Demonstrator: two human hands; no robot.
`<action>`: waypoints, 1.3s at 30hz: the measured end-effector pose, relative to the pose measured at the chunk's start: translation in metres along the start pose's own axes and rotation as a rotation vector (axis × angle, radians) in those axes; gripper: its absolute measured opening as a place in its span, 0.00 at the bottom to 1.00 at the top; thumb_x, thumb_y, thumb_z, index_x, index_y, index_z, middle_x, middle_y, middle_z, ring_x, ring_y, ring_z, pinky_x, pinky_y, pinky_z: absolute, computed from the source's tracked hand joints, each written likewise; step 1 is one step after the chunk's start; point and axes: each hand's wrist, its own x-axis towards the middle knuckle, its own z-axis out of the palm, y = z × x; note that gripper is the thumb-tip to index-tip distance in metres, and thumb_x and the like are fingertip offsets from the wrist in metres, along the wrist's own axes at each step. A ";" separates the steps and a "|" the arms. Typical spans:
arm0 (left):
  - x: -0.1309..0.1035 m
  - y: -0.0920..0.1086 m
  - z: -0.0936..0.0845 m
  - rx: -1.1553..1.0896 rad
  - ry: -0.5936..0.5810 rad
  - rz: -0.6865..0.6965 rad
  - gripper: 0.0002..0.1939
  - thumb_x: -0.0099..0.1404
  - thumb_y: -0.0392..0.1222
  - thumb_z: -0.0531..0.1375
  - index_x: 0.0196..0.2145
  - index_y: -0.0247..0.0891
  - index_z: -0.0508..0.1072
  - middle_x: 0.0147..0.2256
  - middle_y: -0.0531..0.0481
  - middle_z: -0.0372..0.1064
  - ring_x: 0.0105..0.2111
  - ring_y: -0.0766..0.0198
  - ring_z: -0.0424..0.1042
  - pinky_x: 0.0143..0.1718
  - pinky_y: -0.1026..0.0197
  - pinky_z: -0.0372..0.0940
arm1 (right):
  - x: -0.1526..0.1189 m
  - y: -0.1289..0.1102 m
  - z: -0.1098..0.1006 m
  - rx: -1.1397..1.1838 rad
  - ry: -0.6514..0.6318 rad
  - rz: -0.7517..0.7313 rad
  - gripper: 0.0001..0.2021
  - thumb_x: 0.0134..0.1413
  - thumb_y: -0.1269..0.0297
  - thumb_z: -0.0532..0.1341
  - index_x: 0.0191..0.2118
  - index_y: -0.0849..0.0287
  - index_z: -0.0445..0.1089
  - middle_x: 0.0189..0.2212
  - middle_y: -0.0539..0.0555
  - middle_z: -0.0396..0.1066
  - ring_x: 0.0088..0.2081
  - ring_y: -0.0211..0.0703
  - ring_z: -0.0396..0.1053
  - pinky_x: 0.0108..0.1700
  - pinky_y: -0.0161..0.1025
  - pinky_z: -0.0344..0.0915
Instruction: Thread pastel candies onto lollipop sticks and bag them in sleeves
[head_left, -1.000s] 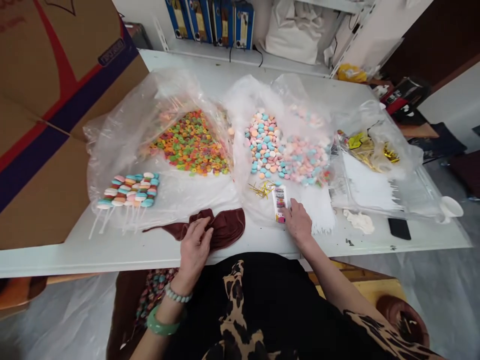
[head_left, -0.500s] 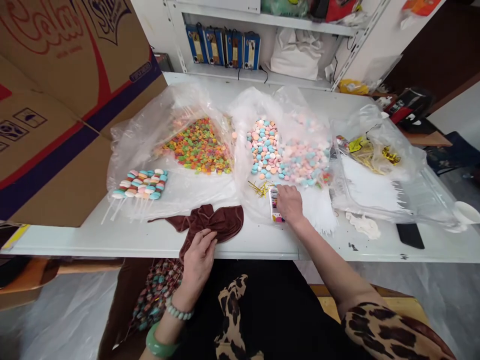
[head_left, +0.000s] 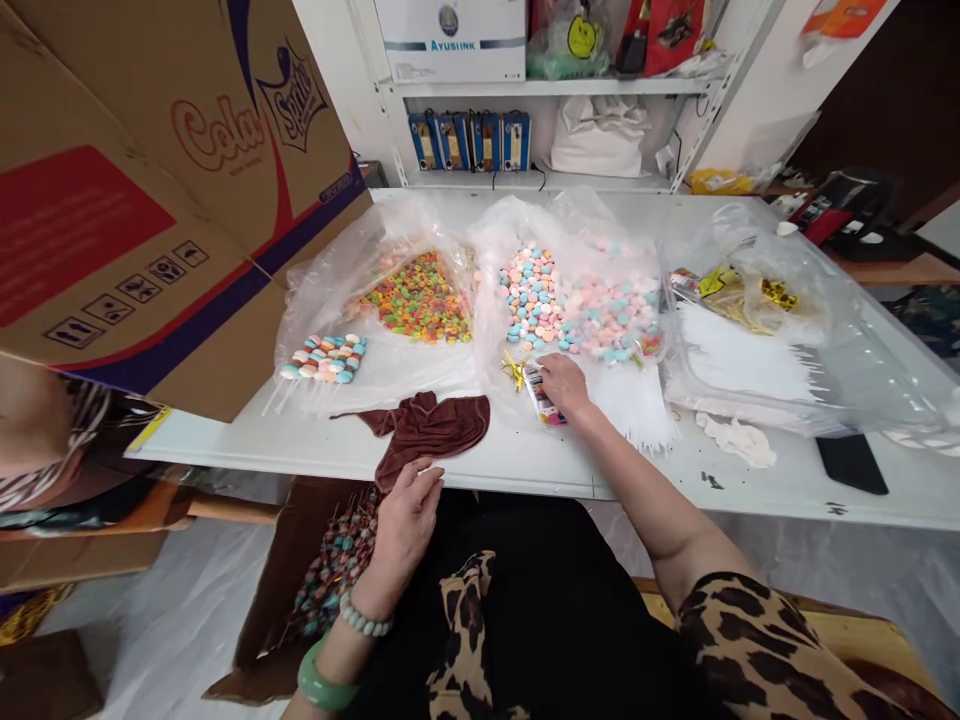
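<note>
My right hand (head_left: 564, 385) has its fingers closed on a stack of small printed packets (head_left: 543, 398), beside gold twist ties (head_left: 515, 371). My left hand (head_left: 409, 515) is at the table's front edge, just below a crumpled brown cloth (head_left: 435, 430); its fingers are bent together, and anything between them is too small to tell. Candy skewers (head_left: 324, 360) on white sticks lie at the left on clear plastic. Ring-shaped candies (head_left: 424, 300) and pastel candies (head_left: 534, 295) lie in plastic bags behind. White sticks (head_left: 634, 405) are right of my right hand.
A large cardboard box (head_left: 180, 200) stands at the left, with another person's arm (head_left: 30, 415) beside it. Below the table is an open box of wrapped candies (head_left: 337, 570). A clear tray (head_left: 847, 405), white cloth (head_left: 735, 438) and black phone (head_left: 851, 463) lie right.
The view has shifted up and left, showing more of the shelf and cardboard box. My right hand has tilted the packets. My left hand is now slightly off the brown cloth.
</note>
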 end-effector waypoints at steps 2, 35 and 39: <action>-0.002 0.002 0.001 -0.023 -0.020 -0.010 0.11 0.66 0.42 0.55 0.38 0.40 0.77 0.43 0.44 0.73 0.43 0.59 0.74 0.45 0.59 0.70 | -0.019 0.011 0.000 0.000 0.016 0.097 0.16 0.65 0.70 0.46 0.44 0.60 0.71 0.43 0.60 0.71 0.45 0.47 0.65 0.44 0.39 0.56; 0.197 0.067 0.145 0.490 -0.586 0.629 0.15 0.66 0.27 0.47 0.40 0.29 0.73 0.40 0.36 0.71 0.43 0.49 0.68 0.49 0.42 0.57 | -0.056 0.043 0.018 0.995 0.424 0.588 0.09 0.49 0.57 0.58 0.30 0.57 0.68 0.24 0.47 0.66 0.28 0.39 0.62 0.33 0.36 0.59; 0.195 0.049 0.145 0.495 -0.514 0.504 0.15 0.63 0.25 0.48 0.37 0.30 0.74 0.39 0.35 0.72 0.43 0.48 0.68 0.52 0.41 0.55 | -0.055 0.042 0.014 1.105 0.450 0.564 0.09 0.48 0.57 0.59 0.30 0.57 0.68 0.23 0.47 0.64 0.27 0.39 0.60 0.32 0.36 0.59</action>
